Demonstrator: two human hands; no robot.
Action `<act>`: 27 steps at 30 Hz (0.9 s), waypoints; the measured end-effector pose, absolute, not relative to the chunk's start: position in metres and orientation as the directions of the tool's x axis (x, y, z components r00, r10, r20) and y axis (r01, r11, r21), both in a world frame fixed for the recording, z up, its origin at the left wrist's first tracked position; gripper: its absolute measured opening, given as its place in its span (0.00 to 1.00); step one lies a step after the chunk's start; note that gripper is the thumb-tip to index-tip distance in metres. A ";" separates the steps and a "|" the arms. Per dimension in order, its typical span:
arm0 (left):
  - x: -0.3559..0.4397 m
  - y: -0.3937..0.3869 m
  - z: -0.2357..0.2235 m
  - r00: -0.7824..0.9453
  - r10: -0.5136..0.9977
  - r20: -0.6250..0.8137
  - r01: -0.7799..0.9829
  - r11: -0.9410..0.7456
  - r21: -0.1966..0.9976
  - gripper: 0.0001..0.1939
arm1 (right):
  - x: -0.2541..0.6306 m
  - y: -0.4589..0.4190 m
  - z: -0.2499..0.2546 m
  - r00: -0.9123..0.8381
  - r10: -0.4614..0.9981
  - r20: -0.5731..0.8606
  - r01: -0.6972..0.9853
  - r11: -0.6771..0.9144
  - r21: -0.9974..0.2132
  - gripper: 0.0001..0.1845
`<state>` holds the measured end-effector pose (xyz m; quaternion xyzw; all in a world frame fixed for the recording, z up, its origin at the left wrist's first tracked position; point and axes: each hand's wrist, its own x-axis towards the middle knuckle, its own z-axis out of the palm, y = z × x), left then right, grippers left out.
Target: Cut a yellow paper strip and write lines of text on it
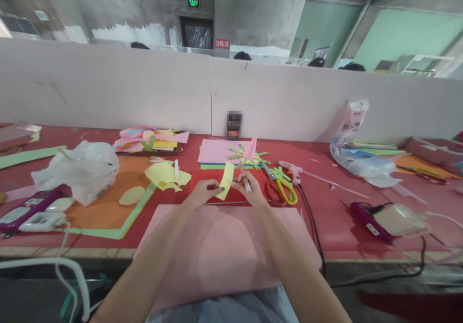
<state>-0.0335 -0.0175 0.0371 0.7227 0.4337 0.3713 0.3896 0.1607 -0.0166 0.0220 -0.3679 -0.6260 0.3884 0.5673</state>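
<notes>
A pale yellow paper strip (pixel 227 180) stands upright between my hands, slightly curved. My left hand (pixel 203 192) pinches its lower left edge between thumb and fingers. In the curled fingers of my right hand (pixel 253 190) is a slim, pale pen (pixel 246 182), its upper end pointing up and away; the right fingertips are close to the strip's edge, and I cannot tell whether they touch it. Just beyond stands a pink paper cone (pixel 251 149) ringed by green paper strips (pixel 237 155). Red-and-yellow-handled scissors (pixel 278 190) lie right of my right hand.
Yellow paper scraps (pixel 166 174) and a crumpled plastic bag (pixel 81 171) lie left. A pink glue gun (pixel 294 172) with a black cord rests right. Purple power strips (pixel 371 221) sit at both sides. A white partition (pixel 144 91) stands behind the red table (pixel 325 207).
</notes>
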 end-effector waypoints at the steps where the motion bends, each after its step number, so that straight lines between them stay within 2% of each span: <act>1: -0.033 -0.018 0.036 0.356 0.913 0.197 0.340 -0.323 0.884 0.14 | 0.160 -0.017 0.022 -0.092 0.900 0.427 0.035 0.432 -0.901 0.18; 6: -0.031 -0.020 0.035 0.436 0.887 0.155 0.338 -0.321 0.884 0.16 | 0.162 -0.015 0.020 -0.083 0.893 0.443 0.069 0.448 -0.891 0.17; 13: -0.032 -0.017 0.035 0.362 0.913 0.189 0.335 -0.317 0.887 0.16 | 0.158 -0.019 0.017 -0.296 0.870 0.394 0.037 0.423 -0.905 0.16; 23: -0.032 -0.017 0.034 0.399 0.912 0.096 0.274 -0.218 0.937 0.17 | 0.156 -0.018 0.017 -0.202 0.910 0.363 -0.048 0.361 -0.931 0.17; 27: -0.032 -0.013 0.031 0.292 0.948 0.125 0.250 -0.202 0.947 0.18 | 0.158 -0.016 0.012 -0.210 0.907 0.366 0.013 0.376 -0.926 0.16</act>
